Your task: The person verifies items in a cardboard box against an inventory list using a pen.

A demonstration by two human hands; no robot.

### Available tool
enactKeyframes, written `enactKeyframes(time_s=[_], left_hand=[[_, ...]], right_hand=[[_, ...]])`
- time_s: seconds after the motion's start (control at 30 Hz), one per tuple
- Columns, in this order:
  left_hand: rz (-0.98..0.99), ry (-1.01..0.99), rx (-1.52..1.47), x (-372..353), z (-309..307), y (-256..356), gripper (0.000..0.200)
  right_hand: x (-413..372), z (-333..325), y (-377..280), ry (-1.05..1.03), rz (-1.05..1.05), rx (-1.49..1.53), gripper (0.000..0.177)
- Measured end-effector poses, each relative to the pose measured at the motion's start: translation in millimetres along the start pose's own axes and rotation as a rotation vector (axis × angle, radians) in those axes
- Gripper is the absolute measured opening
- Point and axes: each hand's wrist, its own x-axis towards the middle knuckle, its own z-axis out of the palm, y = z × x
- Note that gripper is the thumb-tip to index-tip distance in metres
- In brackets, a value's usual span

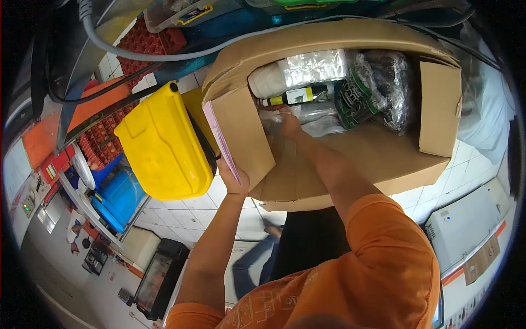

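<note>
An open cardboard box (350,164) is in front of me. Inside lie a dark bottle with a yellow label (298,97), a silver foil packet (315,67), a white roll (267,82), a green-and-black bag (356,96) and a black plastic-wrapped bundle (392,82). My right hand (289,123) reaches into the box. Its fingers are among clear plastic wrapping just below the bottle, and its grip is hidden. My left hand (233,176) holds a thin pink-edged stack of papers (220,134) against the box's left flap (244,134).
A yellow plastic container (161,145) stands right beside the box on the left. Beyond it are a blue tub (118,197) and red crates (145,44). A grey cable (164,56) runs over the box's top. A white appliance (466,225) stands on the tiled floor at right.
</note>
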Motion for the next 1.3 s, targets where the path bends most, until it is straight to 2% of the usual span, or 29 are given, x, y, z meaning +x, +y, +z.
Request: enactKeyframes(time_s=[0.03,0.07,0.13,0.17,0.23,0.27,0.33,0.37,0.4,0.43,0.47,0.5,0.53,0.57,0.63,0.7,0.77,0.83,0.87,0.9,0.97,1.03,1.07,1.1,1.17,1.2,1.23,1.27,1.3], left_hand=[[-0.036,0.014,-0.044,-1,0,2,0.031],[-0.075,0.029,-0.086,-3,-2,4,0.032],[-0.114,0.049,-0.136,-5,-5,3,0.034],[-0.017,0.010,0.001,-5,-6,0,0.033],[0.084,-0.022,0.141,-4,-7,-4,0.032],[0.104,-0.029,0.160,-5,-8,-6,0.031],[0.122,-0.034,0.188,-4,-7,-4,0.029],[-0.052,0.012,-0.124,-5,-4,-1,0.027],[-0.225,0.057,-0.437,-4,-2,4,0.026],[-0.224,0.054,-0.433,-1,0,13,0.026],[-0.301,0.003,-0.588,3,2,23,0.026],[-0.380,-0.047,-0.740,4,3,28,0.026],[-0.381,-0.050,-0.733,4,2,25,0.026],[-0.342,-0.029,-0.689,3,2,19,0.026],[-0.294,-0.012,-0.643,2,1,7,0.025],[0.045,-0.002,-0.103,-2,1,3,0.024],[0.078,0.027,0.016,-6,1,6,0.022],[0.122,0.050,0.127,-6,1,-1,0.020],[0.072,0.085,0.118,-9,-5,-14,0.020],[0.017,0.120,0.111,-13,-8,-22,0.020],[0.031,0.160,0.263,-13,0,-6,0.024],[0.000,0.101,0.187,-10,-3,-7,0.029],[0.027,0.093,0.191,-11,-8,-19,0.031],[0.028,0.090,0.191,-11,-8,-18,0.031],[-0.158,0.079,0.220,-13,-9,-11,0.057],[-0.163,0.082,0.222,-14,-10,-14,0.057],[-0.066,0.118,0.251,-13,-10,-20,0.043],[0.033,0.156,0.275,-11,-9,-23,0.032],[0.029,0.164,0.265,-11,-9,-21,0.032]], right_hand=[[-7,-9,-4,0.052,0.028,0.165,0.038],[-10,-19,-5,0.044,0.028,0.156,0.038],[-8,-38,10,-0.054,0.560,0.830,0.041],[-6,-45,23,-0.057,0.553,0.822,0.041],[-1,-44,54,-0.536,0.783,0.910,0.042],[1,-42,56,-0.540,0.779,0.909,0.042],[1,-50,37,-0.671,0.688,0.503,0.047],[2,-44,28,-0.676,0.686,0.505,0.047],[4,-30,24,-0.616,0.510,0.241,0.047],[4,-14,22,-0.545,0.332,-0.017,0.047],[2,13,25,-0.543,0.335,-0.011,0.047],[-5,50,32,-0.461,0.270,-0.172,0.046],[-11,72,32,-0.376,0.204,-0.330,0.045],[-19,68,18,-0.372,0.204,-0.325,0.045],[-32,50,-7,-0.114,0.259,-0.259,0.044],[-22,43,-4,-0.072,0.333,-0.270,0.042],[-18,40,6,-0.041,0.421,-0.284,0.040],[-6,28,13,-0.305,0.371,-0.262,0.035],[1,27,12,-0.303,0.380,-0.263,0.035],[6,37,9,-0.416,0.315,-0.328,0.032],[8,76,11,-0.529,0.253,-0.393,0.033],[8,128,28,0.171,0.689,0.235,0.036],[9,124,32,0.174,0.693,0.234,0.036],[12,113,32,0.193,0.615,0.380,0.036],[15,78,32,0.206,0.533,0.525,0.036],[13,51,35,0.045,0.295,0.328,0.038],[11,29,33,-0.113,0.056,0.127,0.042],[12,10,25,-0.115,0.051,0.119,0.042],[13,-9,18,-0.213,0.116,0.143,0.045]])
